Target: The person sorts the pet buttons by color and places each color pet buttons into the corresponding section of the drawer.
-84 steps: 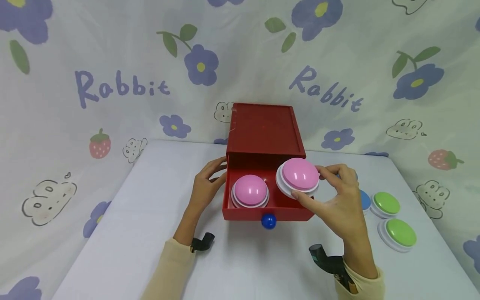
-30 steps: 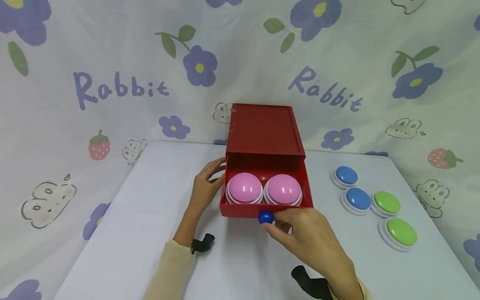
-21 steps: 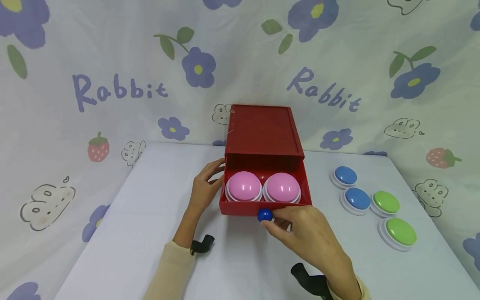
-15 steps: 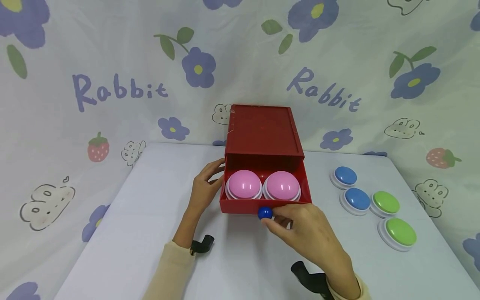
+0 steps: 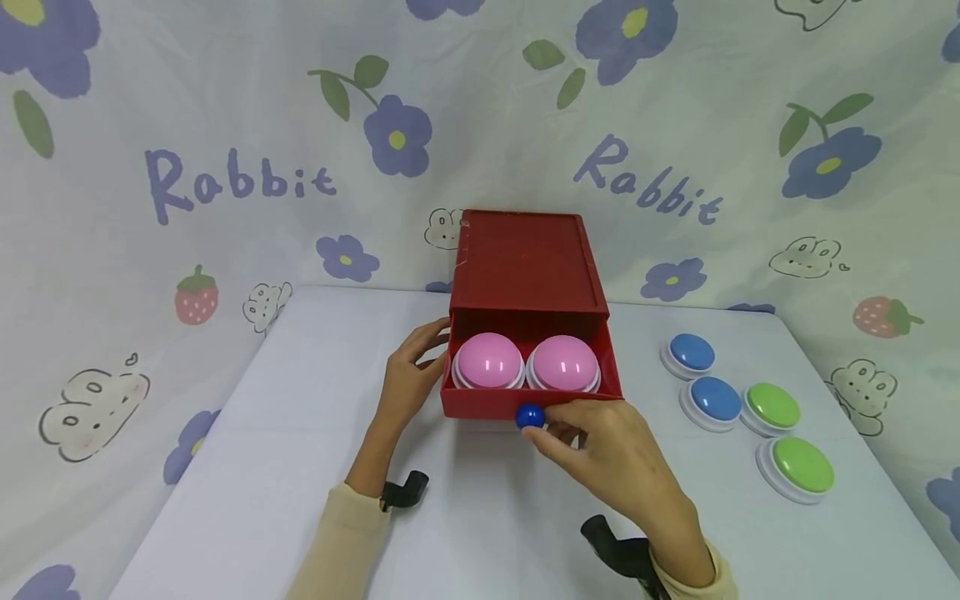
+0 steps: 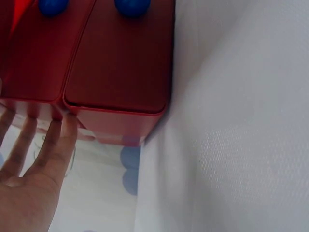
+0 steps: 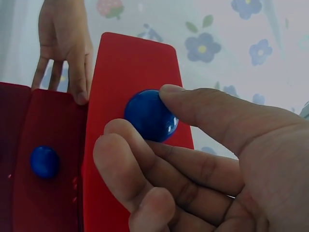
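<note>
red top drawer (image 5: 480, 406) part-way out of red cabinet (image 5: 527, 260), near desk (image 5: 337, 358) back edge; holds two pink-domed push buttons (image 5: 490, 360) | lower drawers (image 6: 118, 60) closed | right hand (image 5: 618, 454) pinches blue knob (image 5: 529, 416), fingers curled | left hand (image 5: 409, 377) touches cabinet's left side, fingers nearly straight | blue-domed buttons (image 5: 716, 397), green-domed buttons (image 5: 803, 464) toward desk's right edge

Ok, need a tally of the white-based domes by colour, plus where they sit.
Pink domes, in the open red drawer: 2
Blue domes, on the table: 2
Green domes, on the table: 2
Total: 6
</note>
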A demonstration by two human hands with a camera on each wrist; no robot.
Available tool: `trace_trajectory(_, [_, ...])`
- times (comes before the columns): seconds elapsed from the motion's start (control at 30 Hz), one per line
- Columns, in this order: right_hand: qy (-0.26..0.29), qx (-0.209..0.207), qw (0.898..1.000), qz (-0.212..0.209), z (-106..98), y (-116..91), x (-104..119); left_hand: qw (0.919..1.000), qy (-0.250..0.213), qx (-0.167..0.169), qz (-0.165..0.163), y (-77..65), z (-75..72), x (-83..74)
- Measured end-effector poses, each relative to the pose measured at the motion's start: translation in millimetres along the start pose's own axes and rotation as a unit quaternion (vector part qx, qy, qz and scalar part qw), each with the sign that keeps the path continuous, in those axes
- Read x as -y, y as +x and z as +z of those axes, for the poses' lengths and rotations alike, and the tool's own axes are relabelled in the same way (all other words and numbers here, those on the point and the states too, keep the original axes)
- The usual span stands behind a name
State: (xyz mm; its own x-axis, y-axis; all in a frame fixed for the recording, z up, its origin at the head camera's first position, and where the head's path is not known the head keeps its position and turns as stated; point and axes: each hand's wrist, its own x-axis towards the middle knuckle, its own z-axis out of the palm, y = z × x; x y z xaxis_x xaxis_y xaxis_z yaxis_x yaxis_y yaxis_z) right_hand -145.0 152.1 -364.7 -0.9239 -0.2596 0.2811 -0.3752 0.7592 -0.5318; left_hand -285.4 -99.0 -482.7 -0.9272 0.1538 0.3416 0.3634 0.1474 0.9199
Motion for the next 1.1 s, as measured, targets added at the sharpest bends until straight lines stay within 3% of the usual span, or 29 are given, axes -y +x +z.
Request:
trace_trajectory(0.23, [0.011,-0.007,1.0,-0.007,0.3,3.5,-3.2,0.9999,-0.003,-0.003,0.01,1.5,0.6,0.7])
trace_trajectory(0.47, [0.017,-0.011,1.0,-0.006,0.2,4.5,-5.5,1.0,0.004,-0.001,-0.005,2.7,1.6,-1.9])
trace_trajectory(0.73, [0.016,-0.009,1.0,-0.003,0.1,4.9,-6.8,0.9998,0.011,0.005,-0.013,-4.1,0.0,-42.2])
trace_trajectory(1.1, [0.021,-0.018,1.0,-0.01,2.0,3.9,-8.3,0.9996,0.015,0.004,-0.023,-5.5,0.4,-43.0])
